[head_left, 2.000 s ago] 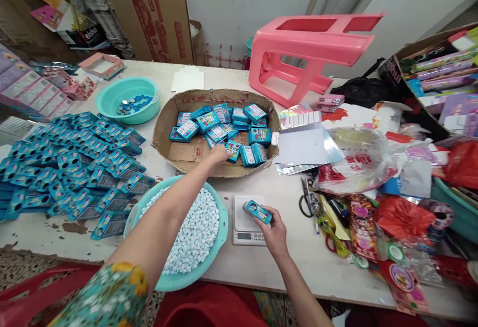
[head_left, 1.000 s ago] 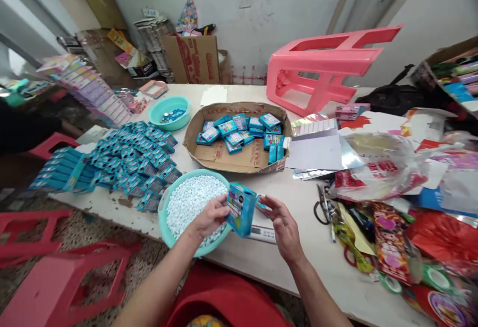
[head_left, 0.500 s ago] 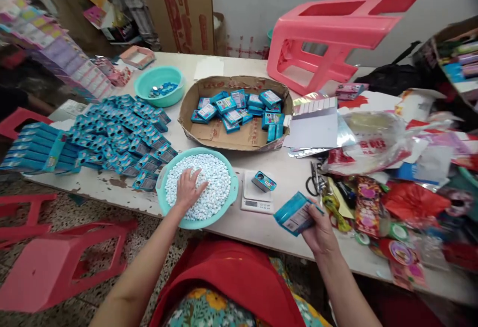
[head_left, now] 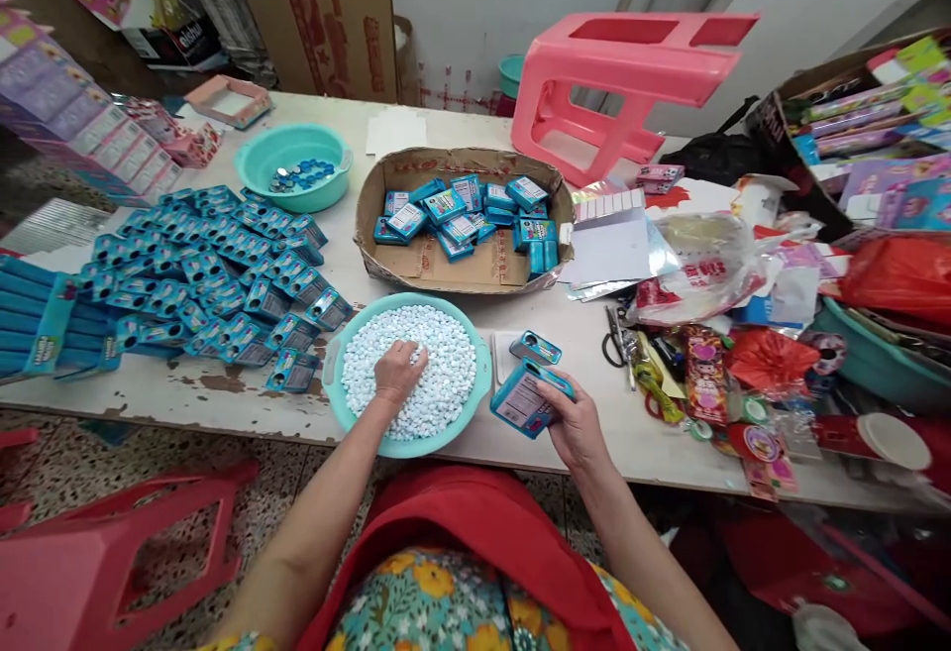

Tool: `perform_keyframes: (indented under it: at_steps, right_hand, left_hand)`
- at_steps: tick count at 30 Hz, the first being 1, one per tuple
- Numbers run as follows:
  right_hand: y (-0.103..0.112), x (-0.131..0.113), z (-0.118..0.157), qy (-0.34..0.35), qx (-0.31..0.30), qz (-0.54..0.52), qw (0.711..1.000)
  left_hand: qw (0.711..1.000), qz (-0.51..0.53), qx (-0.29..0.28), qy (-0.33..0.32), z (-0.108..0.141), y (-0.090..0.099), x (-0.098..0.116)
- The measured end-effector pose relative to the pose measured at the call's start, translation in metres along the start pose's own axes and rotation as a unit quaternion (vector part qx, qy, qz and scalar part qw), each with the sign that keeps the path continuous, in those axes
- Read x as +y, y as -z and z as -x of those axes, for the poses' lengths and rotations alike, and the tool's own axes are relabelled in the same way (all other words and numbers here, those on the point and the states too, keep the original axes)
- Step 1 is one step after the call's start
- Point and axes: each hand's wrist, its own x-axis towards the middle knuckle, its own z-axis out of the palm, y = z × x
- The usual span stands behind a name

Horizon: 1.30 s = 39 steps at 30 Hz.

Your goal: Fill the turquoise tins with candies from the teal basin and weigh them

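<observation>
My left hand rests in the white pellets that fill a turquoise basin. Its fingers are curled down into them, and whatever they pinch is too small to make out. A blue printed packet is gripped at its right edge by my right hand, just right of the basin. Behind the packet, a small blue box with a round hole lies on a white scale, which the packet partly hides.
Many blue boxes are piled on the left. Beyond the basin stands a cardboard tray of blue boxes, with a second turquoise basin beside it. Scissors, plastic bags and a pink stool lie at the right.
My left hand has gone from spread to curled in the pellets. My right hand has brought the packet closer to the scale, now overlapping it. The view has shifted to the right.
</observation>
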Motion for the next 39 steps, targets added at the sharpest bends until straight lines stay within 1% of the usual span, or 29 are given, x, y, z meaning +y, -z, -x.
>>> perform_keyframes:
  at_steps: [2,3,4,6,8,9,10,11,13,15,18,21,23,26,31,36,39]
  right_hand:
    - [-0.028,0.005,0.007,0.037,-0.029,0.093,0.995]
    - [-0.041,0.008,0.010,0.062,-0.043,0.150,0.986]
    - [-0.052,0.011,0.013,0.092,-0.056,0.208,0.972]
    - [-0.073,0.016,0.017,0.161,-0.082,0.306,0.935]
    - [-0.091,0.021,0.021,0.224,-0.102,0.366,0.898]
    - [-0.098,0.024,0.022,0.247,-0.110,0.385,0.882]
    - [-0.105,0.026,0.023,0.264,-0.115,0.400,0.870]
    - [-0.111,0.029,0.024,0.277,-0.119,0.415,0.859]
    - [-0.122,0.035,0.025,0.291,-0.125,0.440,0.840]
    - [-0.131,0.041,0.025,0.296,-0.133,0.459,0.827]
    - [-0.139,0.044,0.023,0.303,-0.148,0.473,0.814]
    - [-0.141,0.040,0.020,0.307,-0.148,0.481,0.808]
    - [-0.141,0.035,0.017,0.315,-0.151,0.487,0.800]
    - [-0.141,0.029,0.013,0.319,-0.173,0.493,0.791]
    - [-0.140,0.028,0.004,0.307,-0.185,0.482,0.800]
    - [-0.140,0.029,-0.001,0.302,-0.171,0.465,0.814]
    - [-0.141,0.028,-0.001,0.305,-0.172,0.464,0.814]
  left_hand:
    - [0.991,0.115,0.017,0.067,-0.003,0.003,0.001]
    - [0.985,0.148,0.019,0.088,-0.004,0.006,0.002]
    - [0.980,0.168,0.017,0.101,-0.005,0.009,0.004]
    - [0.973,0.198,0.005,0.121,-0.006,0.017,0.010]
    - [0.954,0.261,-0.015,0.144,-0.005,0.030,0.022]
    - [0.937,0.312,-0.031,0.156,-0.005,0.037,0.029]
    - [0.912,0.372,-0.048,0.165,-0.004,0.045,0.038]
    - [0.883,0.434,-0.065,0.169,-0.003,0.052,0.046]
    - [0.826,0.533,-0.097,0.156,0.000,0.064,0.063]
    - [0.799,0.577,-0.107,0.132,0.002,0.070,0.075]
    - [0.778,0.607,-0.091,0.132,0.002,0.070,0.084]
    - [0.780,0.605,-0.049,0.151,0.001,0.067,0.087]
    - [0.795,0.591,-0.025,0.137,-0.001,0.065,0.090]
    - [0.812,0.573,-0.007,0.109,-0.003,0.063,0.094]
    - [0.815,0.568,0.008,0.117,-0.007,0.057,0.098]
    - [0.821,0.560,0.027,0.109,-0.009,0.056,0.097]
    - [0.828,0.550,0.028,0.106,-0.011,0.055,0.097]
